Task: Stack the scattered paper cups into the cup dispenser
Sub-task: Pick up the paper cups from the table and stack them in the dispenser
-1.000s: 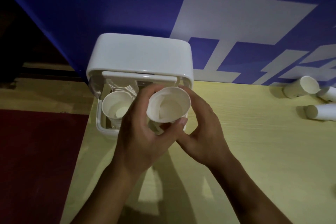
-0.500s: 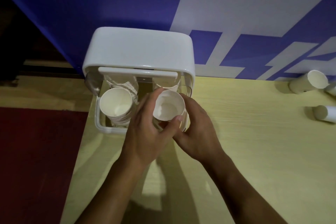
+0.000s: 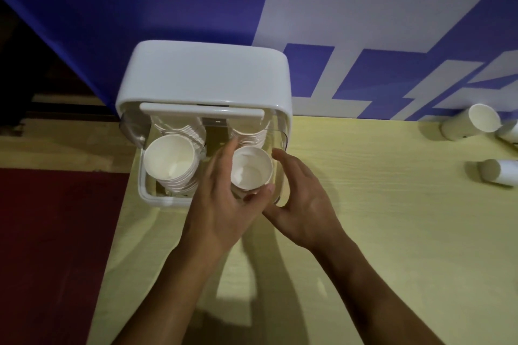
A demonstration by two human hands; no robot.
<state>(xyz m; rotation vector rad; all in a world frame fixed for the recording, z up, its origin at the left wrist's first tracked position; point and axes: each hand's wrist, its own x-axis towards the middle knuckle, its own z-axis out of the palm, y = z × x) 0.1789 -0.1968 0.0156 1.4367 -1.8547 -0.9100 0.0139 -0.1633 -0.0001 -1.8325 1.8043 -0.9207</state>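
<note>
Plainly white, the paper cup [image 3: 251, 169] stands mouth-up in the cup dispenser [image 3: 201, 75].

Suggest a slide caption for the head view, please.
Left hand holds a paper cup on the right stack in the dispenser; right hand open beside it; loose cups nearby.

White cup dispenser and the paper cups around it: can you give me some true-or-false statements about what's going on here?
The left stack of white paper cups and the right stack both sit in the white plastic cup dispenser. True.
The loose paper cups stand upright on the pale yellow wooden table. False: they lie on their sides.
The left hand wraps around the right stack's top cup. True.
The right hand grips a loose cup. False: it is open, holding nothing.
</note>
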